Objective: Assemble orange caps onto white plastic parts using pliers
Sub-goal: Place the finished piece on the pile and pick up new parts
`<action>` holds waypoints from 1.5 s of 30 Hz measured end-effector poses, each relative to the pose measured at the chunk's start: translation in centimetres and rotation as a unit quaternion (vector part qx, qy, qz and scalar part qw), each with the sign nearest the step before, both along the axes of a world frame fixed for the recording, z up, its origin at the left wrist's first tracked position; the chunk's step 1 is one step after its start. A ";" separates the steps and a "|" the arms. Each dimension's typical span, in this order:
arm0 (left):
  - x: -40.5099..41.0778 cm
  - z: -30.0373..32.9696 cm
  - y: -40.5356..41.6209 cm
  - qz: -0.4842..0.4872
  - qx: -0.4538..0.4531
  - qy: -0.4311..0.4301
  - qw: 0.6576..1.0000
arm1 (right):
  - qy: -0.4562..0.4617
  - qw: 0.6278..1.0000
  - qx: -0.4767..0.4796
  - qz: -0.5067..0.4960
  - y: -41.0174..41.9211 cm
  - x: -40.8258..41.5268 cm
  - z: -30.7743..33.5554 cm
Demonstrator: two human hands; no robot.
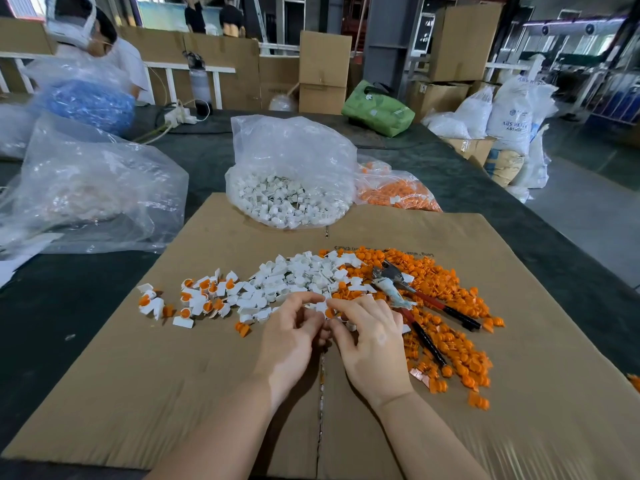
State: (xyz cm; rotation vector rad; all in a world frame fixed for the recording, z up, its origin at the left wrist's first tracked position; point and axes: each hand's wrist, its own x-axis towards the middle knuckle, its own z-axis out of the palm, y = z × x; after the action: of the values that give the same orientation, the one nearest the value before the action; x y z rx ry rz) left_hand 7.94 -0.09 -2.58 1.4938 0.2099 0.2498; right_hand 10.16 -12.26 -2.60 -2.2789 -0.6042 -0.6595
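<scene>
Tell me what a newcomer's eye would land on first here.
Probably the bright spread of orange caps on the right of the cardboard sheet, with red-handled pliers lying on it. Next, the left hand and right hand meeting at the centre, pinching a small white part. Behind stands an open clear bag of white parts.

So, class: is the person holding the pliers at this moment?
No: the pliers lie on the orange caps, while both hands pinch a small part together.
</scene>
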 end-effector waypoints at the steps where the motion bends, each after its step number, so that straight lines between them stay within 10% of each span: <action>1: 0.0 -0.1 0.0 -0.001 0.001 0.001 1.000 | -0.001 1.000 0.000 0.001 0.0 0.0 0.0; 45: 0.4 0.1 0.0 0.011 -0.003 0.008 1.000 | 0.024 1.000 -0.009 0.001 -0.1 -0.2 0.7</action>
State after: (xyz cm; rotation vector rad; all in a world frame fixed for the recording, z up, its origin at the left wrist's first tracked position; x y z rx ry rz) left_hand 8.30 -0.11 -2.48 1.4878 0.2402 0.2555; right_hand 10.00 -12.36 -1.88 -2.3027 -0.5917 -0.5984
